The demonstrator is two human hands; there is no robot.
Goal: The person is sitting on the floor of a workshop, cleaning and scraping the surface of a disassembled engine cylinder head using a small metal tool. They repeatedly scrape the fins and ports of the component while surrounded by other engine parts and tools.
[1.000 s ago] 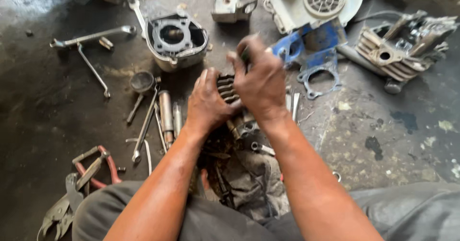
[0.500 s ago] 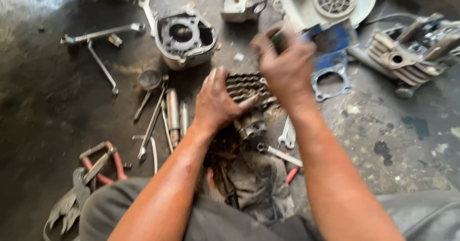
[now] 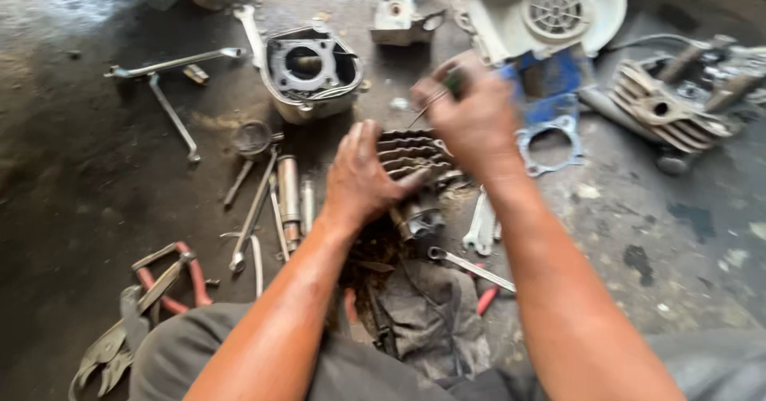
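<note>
My left hand (image 3: pixel 363 179) rests flat on a dark finned engine cylinder (image 3: pixel 411 152) that stands on the oily floor, its fingers holding the part steady. Just above and to the right, my right hand (image 3: pixel 472 115) is closed around a thin tool with a green handle (image 3: pixel 452 82), whose metal tip (image 3: pixel 423 110) points down-left toward the cylinder. Below the cylinder lie a greasy rag (image 3: pixel 431 313) and a small metal engine piece (image 3: pixel 419 217).
An open engine case (image 3: pixel 309 70) sits at the back, a white fan cover (image 3: pixel 550 10) and a blue gasket plate (image 3: pixel 550 130) to the right, a finned cylinder head (image 3: pixel 662 110) far right. Wrenches (image 3: pixel 171 106), sockets (image 3: pixel 287 189) and red-handled pliers (image 3: pixel 171 277) lie at left.
My right hand has lifted off the cylinder and moved up and right with the thin tool. My left hand stays on the finned cylinder.
</note>
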